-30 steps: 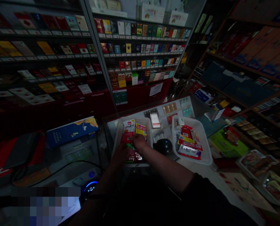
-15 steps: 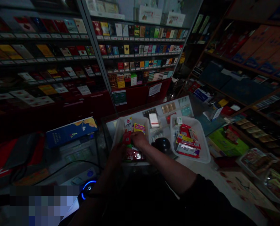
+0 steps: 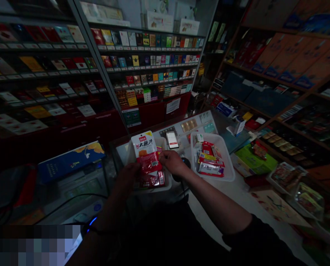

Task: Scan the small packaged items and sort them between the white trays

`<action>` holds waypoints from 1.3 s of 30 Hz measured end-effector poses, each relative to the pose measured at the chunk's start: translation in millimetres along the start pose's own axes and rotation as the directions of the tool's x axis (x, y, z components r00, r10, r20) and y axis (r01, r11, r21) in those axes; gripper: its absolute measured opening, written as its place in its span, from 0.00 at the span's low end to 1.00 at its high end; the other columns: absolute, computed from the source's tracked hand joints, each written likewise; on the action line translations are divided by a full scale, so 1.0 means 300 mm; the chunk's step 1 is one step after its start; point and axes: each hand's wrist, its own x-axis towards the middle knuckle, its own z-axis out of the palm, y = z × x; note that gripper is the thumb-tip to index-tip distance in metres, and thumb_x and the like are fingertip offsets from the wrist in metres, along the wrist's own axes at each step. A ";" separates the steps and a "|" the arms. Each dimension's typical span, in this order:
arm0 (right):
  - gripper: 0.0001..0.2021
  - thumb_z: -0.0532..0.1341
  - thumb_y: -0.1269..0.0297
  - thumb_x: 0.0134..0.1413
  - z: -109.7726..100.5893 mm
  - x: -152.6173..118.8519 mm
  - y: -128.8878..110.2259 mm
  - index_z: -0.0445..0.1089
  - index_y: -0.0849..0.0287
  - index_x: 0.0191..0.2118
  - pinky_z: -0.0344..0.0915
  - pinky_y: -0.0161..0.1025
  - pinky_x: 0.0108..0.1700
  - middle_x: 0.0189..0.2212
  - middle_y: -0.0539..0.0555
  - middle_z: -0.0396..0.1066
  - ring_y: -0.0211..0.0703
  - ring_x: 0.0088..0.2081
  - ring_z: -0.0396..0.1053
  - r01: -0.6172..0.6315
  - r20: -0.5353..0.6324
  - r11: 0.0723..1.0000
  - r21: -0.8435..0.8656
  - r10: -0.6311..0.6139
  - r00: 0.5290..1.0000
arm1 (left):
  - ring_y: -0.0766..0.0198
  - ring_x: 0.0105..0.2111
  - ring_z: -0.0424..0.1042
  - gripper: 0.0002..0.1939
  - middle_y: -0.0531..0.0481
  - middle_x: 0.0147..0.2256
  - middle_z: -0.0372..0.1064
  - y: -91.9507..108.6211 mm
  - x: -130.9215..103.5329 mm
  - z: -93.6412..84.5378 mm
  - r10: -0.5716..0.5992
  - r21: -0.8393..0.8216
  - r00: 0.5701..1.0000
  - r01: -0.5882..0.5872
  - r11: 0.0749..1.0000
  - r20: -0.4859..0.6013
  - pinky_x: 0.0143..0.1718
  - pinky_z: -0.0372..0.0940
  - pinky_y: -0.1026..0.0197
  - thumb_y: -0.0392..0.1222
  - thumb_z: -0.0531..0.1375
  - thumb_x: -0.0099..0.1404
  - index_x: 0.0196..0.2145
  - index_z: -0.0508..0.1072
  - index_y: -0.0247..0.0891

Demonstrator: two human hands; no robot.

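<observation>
A white-and-red snack packet (image 3: 145,149) is held up over the left plastic bin (image 3: 169,181). My left hand (image 3: 128,173), dim in shadow, is closed on its lower left edge. My right hand (image 3: 172,162) pinches at its right edge, fingers pressed together. Beneath it in the bin lie other packets, among them a dark red packet (image 3: 151,180). A second plastic bin (image 3: 232,166) stands to the right, with red packets (image 3: 209,148) and a white-and-purple packet (image 3: 210,169) inside.
A phone (image 3: 172,140) lies behind the bins on the glass counter. Beside my right wrist is a black rounded device (image 3: 185,162). A blue box (image 3: 70,160) lies at left. Cigarette shelves (image 3: 154,48) rise behind; a green box (image 3: 255,157) stands at right.
The white-and-red packet has come up out of the left bin between my hands and now faces me. My right hand has shifted to its right edge. The camera view has turned slightly right.
</observation>
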 end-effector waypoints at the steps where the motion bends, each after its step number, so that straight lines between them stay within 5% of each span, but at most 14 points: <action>1: 0.08 0.61 0.65 0.56 -0.021 0.000 0.000 0.71 0.58 0.27 0.59 0.34 0.34 0.25 0.47 0.70 0.38 0.29 0.65 0.002 -0.012 1.000 0.005 -0.002 1.000 | 0.49 0.37 0.81 0.25 0.44 0.37 0.82 0.025 -0.003 0.005 -0.050 -0.077 0.998 0.052 0.996 0.025 0.36 0.75 0.51 0.63 0.64 0.61 0.44 0.79 0.39; 3: 0.09 0.63 0.62 0.56 -0.059 0.006 0.005 0.72 0.59 0.27 0.60 0.34 0.35 0.25 0.47 0.71 0.38 0.29 0.65 -0.008 -0.040 1.000 0.028 0.009 0.999 | 0.49 0.36 0.81 0.25 0.46 0.37 0.82 0.081 -0.006 0.014 -0.085 -0.135 0.995 0.091 0.987 0.054 0.36 0.75 0.50 0.61 0.68 0.56 0.43 0.80 0.39; 7: 0.11 0.67 0.58 0.53 -0.134 0.026 0.021 0.74 0.59 0.26 0.60 0.35 0.35 0.23 0.47 0.70 0.38 0.28 0.64 -0.039 -0.050 0.997 0.073 0.043 0.998 | 0.49 0.41 0.79 0.21 0.47 0.40 0.82 0.167 0.015 0.039 0.100 0.039 0.994 -0.101 0.994 0.032 0.42 0.73 0.53 0.59 0.68 0.56 0.37 0.82 0.39; 11: 0.10 0.67 0.59 0.53 -0.216 0.038 0.033 0.75 0.60 0.27 0.63 0.36 0.38 0.25 0.48 0.73 0.39 0.30 0.68 0.000 -0.050 0.995 0.101 0.005 0.999 | 0.50 0.44 0.77 0.19 0.46 0.43 0.81 0.200 0.082 0.085 0.229 0.039 0.971 -0.232 0.972 0.069 0.47 0.72 0.53 0.57 0.68 0.55 0.35 0.83 0.40; 20: 0.06 0.65 0.66 0.56 -0.370 0.052 0.105 0.77 0.58 0.29 0.64 0.39 0.49 0.34 0.51 0.77 0.44 0.40 0.73 0.155 -0.151 0.976 -0.154 -0.178 0.972 | 0.47 0.58 0.72 0.13 0.41 0.57 0.73 0.256 0.243 0.198 0.451 0.236 0.871 -0.487 0.841 0.192 0.62 0.66 0.48 0.52 0.66 0.58 0.31 0.82 0.40; 29: 0.09 0.63 0.74 0.59 -0.371 0.045 0.219 0.75 0.58 0.28 0.64 0.45 0.60 0.47 0.57 0.80 0.46 0.52 0.74 0.151 -0.170 0.947 -0.282 -0.205 0.964 | 0.46 0.65 0.64 0.10 0.38 0.63 0.68 0.192 0.311 0.293 0.543 0.394 0.798 -0.602 0.694 0.263 0.70 0.55 0.42 0.45 0.62 0.64 0.31 0.81 0.38; 33: 0.05 0.66 0.73 0.59 -0.373 0.054 0.272 0.79 0.59 0.34 0.55 0.55 0.70 0.60 0.63 0.74 0.54 0.65 0.66 0.095 -0.191 0.897 -0.432 -0.194 0.962 | 0.43 0.67 0.61 0.11 0.39 0.66 0.66 0.168 0.316 0.310 0.576 0.475 0.762 -0.640 0.604 0.295 0.71 0.53 0.39 0.45 0.61 0.65 0.32 0.82 0.39; 39: 0.05 0.66 0.71 0.61 -0.381 0.077 0.359 0.81 0.58 0.36 0.52 0.61 0.73 0.63 0.62 0.72 0.58 0.70 0.60 0.088 -0.161 0.873 -0.479 -0.186 0.969 | 0.43 0.69 0.58 0.13 0.44 0.66 0.66 0.134 0.325 0.331 0.587 0.567 0.742 -0.648 0.508 0.323 0.72 0.51 0.38 0.46 0.59 0.67 0.36 0.84 0.41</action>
